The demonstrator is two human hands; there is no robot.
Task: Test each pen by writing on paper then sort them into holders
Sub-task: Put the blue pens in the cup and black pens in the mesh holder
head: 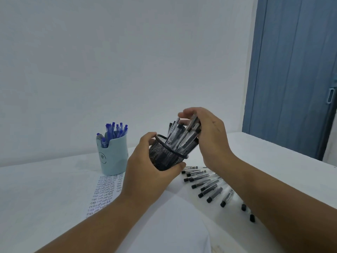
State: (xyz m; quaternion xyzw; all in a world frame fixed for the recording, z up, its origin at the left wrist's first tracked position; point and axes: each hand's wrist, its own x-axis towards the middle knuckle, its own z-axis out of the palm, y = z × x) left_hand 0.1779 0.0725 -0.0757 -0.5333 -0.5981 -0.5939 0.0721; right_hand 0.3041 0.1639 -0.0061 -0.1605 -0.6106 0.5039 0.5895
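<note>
1. Tilting toward the right, the black mesh holder [165,155] sits lifted in the left hand [151,172], whose fingers wrap its wall, likely to ease loading.
2. Head view: the right hand [207,137] clasps a bunch of black pens [180,137] standing in its mouth.
3. More black pens [206,185] lie on the table [45,189]; blue pens [114,131] fill the blue holder [113,157] beside the written paper [104,192].

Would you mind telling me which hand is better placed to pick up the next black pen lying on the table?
The right hand, probably. It is at the pens in the tilted mesh holder, directly above the loose black pens, while the left hand has its grip around the holder.
</note>
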